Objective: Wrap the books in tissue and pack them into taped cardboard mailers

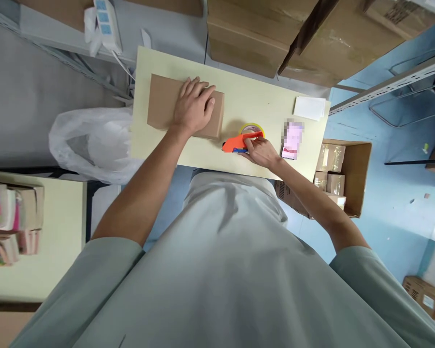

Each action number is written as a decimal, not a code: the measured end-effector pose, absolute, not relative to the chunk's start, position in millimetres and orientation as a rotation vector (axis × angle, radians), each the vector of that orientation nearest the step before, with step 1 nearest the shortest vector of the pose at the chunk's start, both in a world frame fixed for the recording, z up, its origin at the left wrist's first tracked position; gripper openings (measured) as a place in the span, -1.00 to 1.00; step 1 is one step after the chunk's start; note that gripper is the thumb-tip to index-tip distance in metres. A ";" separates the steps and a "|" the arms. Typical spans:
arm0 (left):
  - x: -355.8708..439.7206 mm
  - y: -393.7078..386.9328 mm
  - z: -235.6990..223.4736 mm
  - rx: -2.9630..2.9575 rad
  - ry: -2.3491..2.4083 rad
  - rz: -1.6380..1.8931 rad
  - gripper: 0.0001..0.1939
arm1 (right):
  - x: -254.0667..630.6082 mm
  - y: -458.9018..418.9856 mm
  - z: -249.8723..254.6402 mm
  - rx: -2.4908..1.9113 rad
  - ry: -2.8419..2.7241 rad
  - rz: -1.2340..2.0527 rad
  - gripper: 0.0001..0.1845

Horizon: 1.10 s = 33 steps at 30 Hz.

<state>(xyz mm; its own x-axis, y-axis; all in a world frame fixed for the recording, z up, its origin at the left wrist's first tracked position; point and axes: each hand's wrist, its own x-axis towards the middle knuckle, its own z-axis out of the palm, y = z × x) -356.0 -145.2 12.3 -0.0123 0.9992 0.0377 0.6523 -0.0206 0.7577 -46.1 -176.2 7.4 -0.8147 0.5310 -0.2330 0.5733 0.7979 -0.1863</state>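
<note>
A closed brown cardboard box [163, 102] lies on the cream-coloured table [235, 79]. My left hand [193, 107] rests flat on its top, fingers spread. To the right of the box, my right hand [261, 151] is wrapped round an orange tape dispenser [234, 143] with a blue part along its lower side. A roll of tape with a yellow rim [243, 128] shows at the back of the dispenser. The dispenser's front end points left, close to the box's right side but apart from it. My palm hides part of its handle.
A phone [293, 137] and white cards [309, 107] lie at the table's right. Large cartons [246, 43] stand behind it. An open carton of small boxes [358, 181] is at right, a white plastic bag [94, 140] and power strip [108, 26] at left.
</note>
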 end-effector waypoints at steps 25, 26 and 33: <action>-360.3 -143.4 -2.5 1.550 1.696 1.032 -0.24 | -56.9 -162.5 -13.7 0.841 2.840 -0.391 -0.08; -361.0 -143.2 -3.9 1.554 1.677 1.024 -0.26 | -57.4 -162.5 -13.2 0.847 2.842 -0.399 -0.09; -361.7 -143.2 -5.3 1.549 1.651 1.044 -0.41 | -62.7 -163.5 -11.8 0.877 2.831 -0.358 -0.15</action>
